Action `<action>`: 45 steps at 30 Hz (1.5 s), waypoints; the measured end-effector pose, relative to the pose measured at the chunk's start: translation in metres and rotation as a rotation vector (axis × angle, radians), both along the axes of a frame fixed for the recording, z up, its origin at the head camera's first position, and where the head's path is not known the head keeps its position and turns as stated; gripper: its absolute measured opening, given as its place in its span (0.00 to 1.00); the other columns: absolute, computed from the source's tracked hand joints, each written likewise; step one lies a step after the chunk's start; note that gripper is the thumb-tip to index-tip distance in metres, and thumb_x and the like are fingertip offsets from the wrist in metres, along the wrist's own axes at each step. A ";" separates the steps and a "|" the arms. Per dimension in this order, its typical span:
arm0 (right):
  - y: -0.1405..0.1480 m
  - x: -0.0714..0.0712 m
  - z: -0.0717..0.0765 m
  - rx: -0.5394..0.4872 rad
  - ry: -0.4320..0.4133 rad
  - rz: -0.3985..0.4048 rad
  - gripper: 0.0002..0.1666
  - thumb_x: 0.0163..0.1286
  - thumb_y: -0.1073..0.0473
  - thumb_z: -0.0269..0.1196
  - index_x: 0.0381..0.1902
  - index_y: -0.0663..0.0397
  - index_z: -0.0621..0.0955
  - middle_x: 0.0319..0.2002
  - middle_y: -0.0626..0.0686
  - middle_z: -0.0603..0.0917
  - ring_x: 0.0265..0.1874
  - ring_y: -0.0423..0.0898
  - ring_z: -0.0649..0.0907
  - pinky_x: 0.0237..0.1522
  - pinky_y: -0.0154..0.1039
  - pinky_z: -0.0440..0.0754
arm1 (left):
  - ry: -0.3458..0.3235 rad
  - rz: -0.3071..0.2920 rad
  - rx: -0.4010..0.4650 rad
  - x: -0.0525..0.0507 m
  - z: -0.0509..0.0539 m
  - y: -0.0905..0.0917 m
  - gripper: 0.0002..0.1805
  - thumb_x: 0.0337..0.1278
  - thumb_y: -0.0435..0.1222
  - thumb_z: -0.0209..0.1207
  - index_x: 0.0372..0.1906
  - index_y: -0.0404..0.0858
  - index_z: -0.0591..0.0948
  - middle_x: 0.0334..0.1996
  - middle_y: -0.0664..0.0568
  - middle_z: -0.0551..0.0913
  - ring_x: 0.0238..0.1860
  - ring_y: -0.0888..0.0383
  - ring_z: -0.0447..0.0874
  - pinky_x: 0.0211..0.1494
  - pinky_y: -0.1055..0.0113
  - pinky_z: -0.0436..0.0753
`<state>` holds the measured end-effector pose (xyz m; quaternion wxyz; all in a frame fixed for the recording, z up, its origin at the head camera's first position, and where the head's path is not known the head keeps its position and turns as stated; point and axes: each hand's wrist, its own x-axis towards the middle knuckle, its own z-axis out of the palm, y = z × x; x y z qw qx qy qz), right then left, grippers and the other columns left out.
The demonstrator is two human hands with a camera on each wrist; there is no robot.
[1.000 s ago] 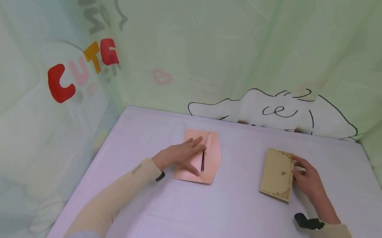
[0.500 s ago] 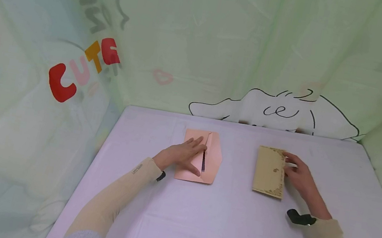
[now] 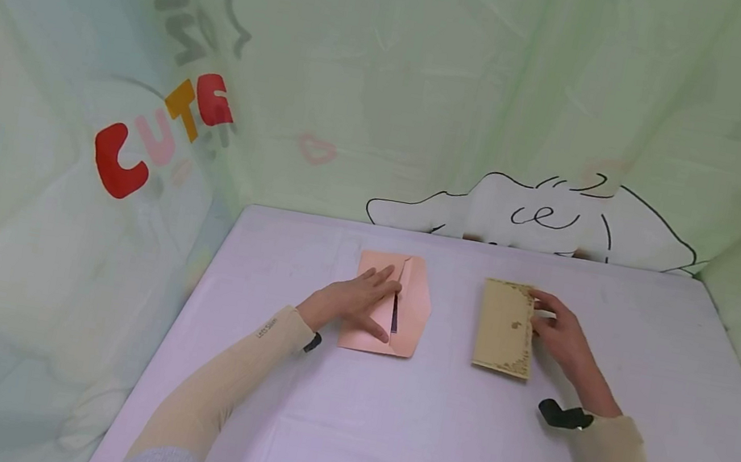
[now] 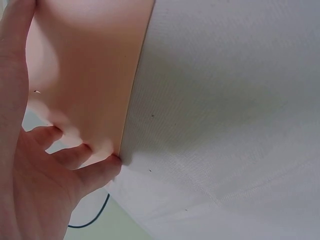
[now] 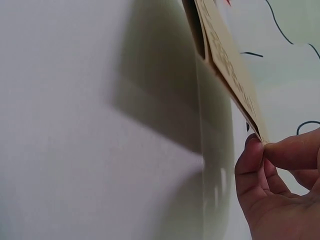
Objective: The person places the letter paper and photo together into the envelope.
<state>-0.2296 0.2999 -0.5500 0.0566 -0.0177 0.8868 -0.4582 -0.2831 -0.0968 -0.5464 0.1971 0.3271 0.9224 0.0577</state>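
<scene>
A pink envelope (image 3: 412,311) lies on the table with its pointed flap to the right and a dark slit down its middle. My left hand (image 3: 355,299) rests on it with fingers spread; the left wrist view shows the fingers of that hand (image 4: 45,175) along the pink paper (image 4: 95,65). To the right, my right hand (image 3: 565,341) pinches the right edge of a tan card (image 3: 501,326) with brown ornaments. In the right wrist view, thumb and fingers of the hand (image 5: 280,175) grip a corner of the folded card (image 5: 230,65), which is tilted above the table.
A pale cloth covers the table (image 3: 364,443). Behind it hangs a green curtain (image 3: 366,83) with printed drawings, and coloured letters show on the curtain at the left. Dark straps sit at both wrists.
My right hand has moved left with the tan card, bringing it closer to the pink envelope. The left hand and the envelope have stayed in place.
</scene>
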 end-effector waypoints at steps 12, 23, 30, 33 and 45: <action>-0.017 -0.006 -0.004 -0.031 0.002 0.015 0.33 0.77 0.68 0.49 0.77 0.59 0.59 0.67 0.72 0.68 0.52 0.61 0.80 0.39 0.25 0.77 | -0.006 0.001 0.008 0.001 0.004 0.000 0.58 0.46 0.72 0.62 0.79 0.56 0.52 0.83 0.51 0.32 0.82 0.39 0.40 0.70 0.41 0.71; -0.036 -0.012 -0.006 -0.049 0.008 0.037 0.33 0.75 0.69 0.50 0.76 0.61 0.61 0.65 0.71 0.70 0.48 0.57 0.80 0.39 0.28 0.78 | -0.009 -0.001 0.018 0.002 0.008 0.000 0.57 0.47 0.71 0.63 0.78 0.55 0.53 0.83 0.49 0.34 0.82 0.38 0.42 0.69 0.40 0.71; -0.046 -0.014 -0.005 -0.044 0.007 0.046 0.33 0.75 0.70 0.50 0.76 0.61 0.61 0.65 0.72 0.71 0.47 0.59 0.81 0.38 0.29 0.78 | -0.013 -0.006 0.018 0.002 0.007 0.000 0.57 0.47 0.71 0.63 0.79 0.54 0.52 0.83 0.49 0.34 0.82 0.38 0.41 0.71 0.41 0.70; -0.051 -0.014 -0.004 -0.046 0.008 0.054 0.33 0.75 0.70 0.50 0.76 0.61 0.61 0.65 0.72 0.71 0.47 0.59 0.81 0.38 0.29 0.78 | -0.016 -0.002 0.023 0.001 0.007 0.000 0.57 0.48 0.70 0.63 0.79 0.54 0.52 0.83 0.49 0.34 0.82 0.38 0.41 0.70 0.41 0.71; -0.073 -0.020 -0.007 -0.109 0.015 0.088 0.33 0.73 0.71 0.51 0.75 0.63 0.63 0.63 0.72 0.72 0.43 0.54 0.82 0.38 0.30 0.79 | -0.008 -0.002 0.021 0.001 0.002 -0.001 0.58 0.45 0.72 0.63 0.79 0.55 0.52 0.83 0.49 0.34 0.82 0.38 0.41 0.70 0.40 0.71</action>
